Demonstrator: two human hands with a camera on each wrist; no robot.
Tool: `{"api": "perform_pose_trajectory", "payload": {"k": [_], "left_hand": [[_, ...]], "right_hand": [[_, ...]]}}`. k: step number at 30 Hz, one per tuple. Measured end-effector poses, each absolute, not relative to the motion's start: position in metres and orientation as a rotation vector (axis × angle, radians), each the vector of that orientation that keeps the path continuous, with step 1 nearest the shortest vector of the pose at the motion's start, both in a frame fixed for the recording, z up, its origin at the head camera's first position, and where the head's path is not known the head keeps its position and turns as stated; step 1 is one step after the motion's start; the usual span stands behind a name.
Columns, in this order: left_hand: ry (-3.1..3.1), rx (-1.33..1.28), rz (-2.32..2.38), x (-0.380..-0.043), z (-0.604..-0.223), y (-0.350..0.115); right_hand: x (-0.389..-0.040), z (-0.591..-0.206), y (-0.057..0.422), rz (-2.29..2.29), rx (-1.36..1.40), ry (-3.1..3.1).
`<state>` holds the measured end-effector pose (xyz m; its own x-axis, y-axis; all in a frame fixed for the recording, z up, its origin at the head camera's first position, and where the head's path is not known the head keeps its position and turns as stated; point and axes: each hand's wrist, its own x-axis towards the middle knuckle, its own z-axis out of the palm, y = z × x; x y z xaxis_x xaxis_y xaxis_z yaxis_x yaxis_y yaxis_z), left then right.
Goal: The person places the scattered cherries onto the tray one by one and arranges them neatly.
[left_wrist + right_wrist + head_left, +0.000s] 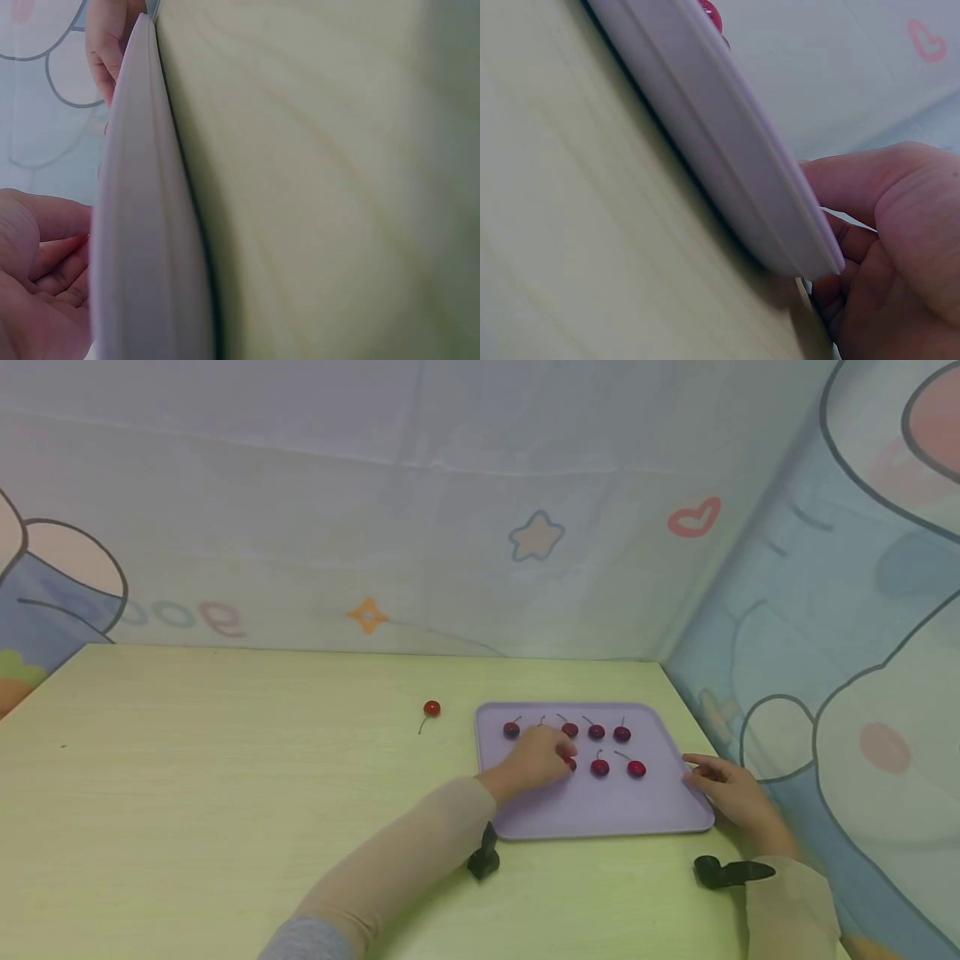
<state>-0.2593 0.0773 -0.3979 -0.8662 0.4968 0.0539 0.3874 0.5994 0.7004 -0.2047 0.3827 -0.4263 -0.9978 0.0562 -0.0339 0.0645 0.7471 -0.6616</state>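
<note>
A lilac tray (607, 814) lies on the table and bears several dark red cherries with stems, set in two rows. Over the tray's left part, my left hand (534, 760) has its fingers bent down, and its fingertips pinch a cherry (571, 765) in the nearer row. The tray's rim hides those fingertips in the left wrist view. At the tray's right edge, my right hand (731, 789) grips the rim, with thumb above and curled fingers below, as the right wrist view shows. Beside the left hand are a cherry (512, 729) and another cherry (600, 767).
A single brighter red cherry (432, 708) lies on the table (225, 777), left of the tray. Behind the table hangs a pale printed cloth (450, 560), and another printed cloth (885, 693) stands close along the right side.
</note>
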Motion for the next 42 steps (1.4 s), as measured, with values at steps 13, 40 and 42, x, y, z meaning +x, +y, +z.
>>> {"api": "perform_pose_trajectory", "payload": {"k": [13, 40, 42], "left_hand": [[2.658, 0.725, 1.137, -0.262, -0.403, 0.078], [2.604, 0.696, 1.338, -0.279, -0.355, 0.024], [2.616, 0.658, 1.361, -0.283, -0.352, 0.010]], "right_hand": [[-0.206, -0.427, 0.384, -1.104, 0.113, 2.917], [-0.203, -0.425, 0.383, -1.111, 0.120, 2.914], [-0.203, -0.425, 0.384, -1.109, 0.120, 2.917]]}}
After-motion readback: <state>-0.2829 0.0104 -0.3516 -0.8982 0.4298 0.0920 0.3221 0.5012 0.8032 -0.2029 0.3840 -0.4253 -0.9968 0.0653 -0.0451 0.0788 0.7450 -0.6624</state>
